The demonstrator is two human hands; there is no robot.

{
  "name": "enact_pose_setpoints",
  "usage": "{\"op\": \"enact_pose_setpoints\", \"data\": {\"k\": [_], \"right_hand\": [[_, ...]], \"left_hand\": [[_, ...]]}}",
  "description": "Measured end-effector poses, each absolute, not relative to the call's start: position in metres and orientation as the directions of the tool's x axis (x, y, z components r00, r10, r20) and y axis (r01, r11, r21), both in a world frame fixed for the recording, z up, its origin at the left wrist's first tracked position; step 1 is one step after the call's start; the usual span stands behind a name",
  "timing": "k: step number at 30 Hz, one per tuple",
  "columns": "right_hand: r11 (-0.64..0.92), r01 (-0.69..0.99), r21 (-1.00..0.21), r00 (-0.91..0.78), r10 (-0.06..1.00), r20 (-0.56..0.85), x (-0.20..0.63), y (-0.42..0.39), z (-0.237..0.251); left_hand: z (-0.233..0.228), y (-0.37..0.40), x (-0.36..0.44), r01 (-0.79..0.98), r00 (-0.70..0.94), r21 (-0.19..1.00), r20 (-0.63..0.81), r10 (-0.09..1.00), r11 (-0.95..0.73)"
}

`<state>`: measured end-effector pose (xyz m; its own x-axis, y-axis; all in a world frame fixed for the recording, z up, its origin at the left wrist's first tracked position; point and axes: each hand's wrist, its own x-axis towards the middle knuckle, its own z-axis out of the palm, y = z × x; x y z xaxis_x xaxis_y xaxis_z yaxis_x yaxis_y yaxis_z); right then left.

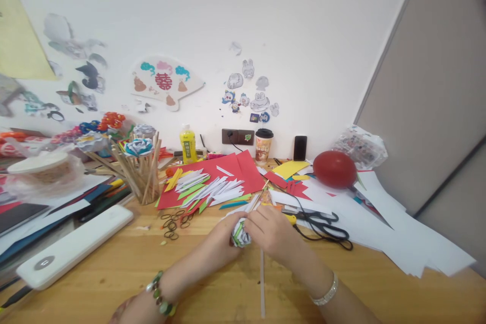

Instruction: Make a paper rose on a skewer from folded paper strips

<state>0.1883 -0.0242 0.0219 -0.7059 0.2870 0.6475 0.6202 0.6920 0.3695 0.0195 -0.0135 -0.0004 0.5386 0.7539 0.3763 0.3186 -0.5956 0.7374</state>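
A small rolled paper flower (240, 234), white with green edges, sits between my two hands above the front middle of the table. My left hand (224, 238) is closed around its left side. From the right, my right hand (270, 230) presses bent fingers against the flower's edge. A narrow pale strip (262, 283) runs from below my right hand toward the table's front; whether it is held or just lies there I cannot tell. Just beyond my hands are an orange-tipped tool (267, 197), partly hidden, and folded white and green paper strips (218, 190) on red paper (248, 169).
Black-handled scissors (322, 225) and a black cable lie to the right, near white sheets (364, 223) and a red balloon (334, 169). Left are rubber bands (172, 224), a white long device (76, 245) and a holder of wooden sticks (146, 177). Behind stand a yellow bottle (188, 146) and a cup (263, 147).
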Motion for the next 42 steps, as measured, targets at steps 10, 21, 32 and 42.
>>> {"op": "enact_pose_setpoints", "data": {"k": [10, 21, 32, 42], "right_hand": [[0.657, 0.658, 0.368, -0.681, 0.311, 0.663, 0.189, -0.015, 0.015], [0.843, 0.531, 0.086, -0.632, 0.327, 0.702, 0.19, -0.025, 0.031], [0.809, 0.543, 0.224, -0.747, 0.344, 0.569, 0.188, -0.029, 0.027], [0.827, 0.559, 0.055, -0.731, 0.461, 0.503, 0.184, -0.029, 0.026]], "left_hand": [[-0.011, -0.012, 0.017, 0.385, 0.498, 0.753, 0.318, 0.807, -0.534], [0.005, -0.02, 0.012, 0.395, 0.572, 0.769, 0.222, 0.789, -0.503], [0.006, -0.022, 0.011, 0.381, 0.632, 0.745, 0.223, 0.742, -0.548], [0.015, -0.028, 0.016, 0.34, 0.665, 0.728, 0.262, 0.7, -0.595]]}}
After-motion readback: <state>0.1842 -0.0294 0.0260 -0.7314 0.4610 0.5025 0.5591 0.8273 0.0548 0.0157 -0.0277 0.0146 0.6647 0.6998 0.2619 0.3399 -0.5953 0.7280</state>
